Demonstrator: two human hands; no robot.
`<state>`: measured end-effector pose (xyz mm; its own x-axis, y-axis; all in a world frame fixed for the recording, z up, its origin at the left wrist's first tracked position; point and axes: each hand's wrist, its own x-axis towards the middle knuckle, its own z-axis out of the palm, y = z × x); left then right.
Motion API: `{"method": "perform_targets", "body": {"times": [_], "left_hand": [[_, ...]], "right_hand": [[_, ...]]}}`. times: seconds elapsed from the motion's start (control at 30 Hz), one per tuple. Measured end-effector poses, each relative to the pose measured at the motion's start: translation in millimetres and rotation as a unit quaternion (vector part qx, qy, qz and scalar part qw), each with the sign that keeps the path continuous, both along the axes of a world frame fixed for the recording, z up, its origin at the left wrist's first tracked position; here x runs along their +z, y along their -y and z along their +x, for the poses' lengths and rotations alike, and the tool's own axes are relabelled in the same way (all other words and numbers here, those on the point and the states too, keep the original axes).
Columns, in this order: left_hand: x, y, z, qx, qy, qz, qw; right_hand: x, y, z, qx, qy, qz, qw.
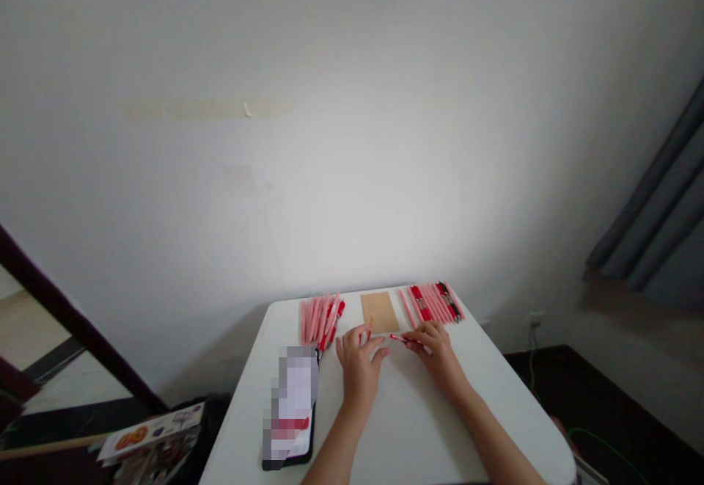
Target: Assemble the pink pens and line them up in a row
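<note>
My left hand [360, 360] is over the middle of the white table, its fingers curled around a small red pen part [368, 336] and its thumb held apart. Most of that part is hidden by the fingers. Across a small gap, my right hand [432, 345] pinches a slim red pen piece [397, 338], its tip pointing left. Just beyond both hands lies a tan paper sheet [379, 311]. A loose pile of pink and red pens [319, 318] rests to the left. On the right, pink, red and black pens [434, 303] lie side by side in a row.
A phone [294, 411] with a blurred screen lies at the table's left, near my left forearm. The white table [418, 426] meets a pale wall behind. A printed box [151, 432] sits low on the left; a dark curtain [654, 228] hangs on the right.
</note>
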<state>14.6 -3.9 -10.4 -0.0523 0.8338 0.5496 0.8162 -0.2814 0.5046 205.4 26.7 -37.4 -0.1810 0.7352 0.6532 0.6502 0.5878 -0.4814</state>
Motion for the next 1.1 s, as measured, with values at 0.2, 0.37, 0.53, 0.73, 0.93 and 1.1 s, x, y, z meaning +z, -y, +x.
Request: {"method": "perform_targets", "body": {"times": [0.2, 0.37, 0.53, 0.73, 0.93, 1.1], "left_hand": [[-0.4, -0.1, 0.8, 0.010, 0.008, -0.006, 1.000], [-1.1, -0.2, 0.4, 0.012, 0.010, -0.002, 1.000], [-1.4, -0.3, -0.2, 0.014, 0.008, -0.004, 1.000], [-2.9, -1.9, -0.7, 0.015, -0.001, 0.008, 1.000], [-3.3, -0.2, -2.3, 0.020, -0.012, 0.006, 1.000], [1.8, 3.7, -1.5, 0.026, -0.026, 0.003, 0.999]], "right_hand": [[4.7, 2.2, -0.6, 0.001, -0.042, -0.024, 0.999], [8.9, 5.3, -0.5, -0.005, -0.097, -0.046, 0.994], [4.2, 3.7, 1.7, -0.024, -0.158, -0.062, 0.985], [4.1, 2.8, 1.3, -0.024, -0.155, -0.063, 0.986], [3.9, 2.0, 1.7, -0.041, -0.124, -0.053, 0.990], [6.0, 3.3, 2.8, -0.071, -0.059, -0.022, 0.995]]}}
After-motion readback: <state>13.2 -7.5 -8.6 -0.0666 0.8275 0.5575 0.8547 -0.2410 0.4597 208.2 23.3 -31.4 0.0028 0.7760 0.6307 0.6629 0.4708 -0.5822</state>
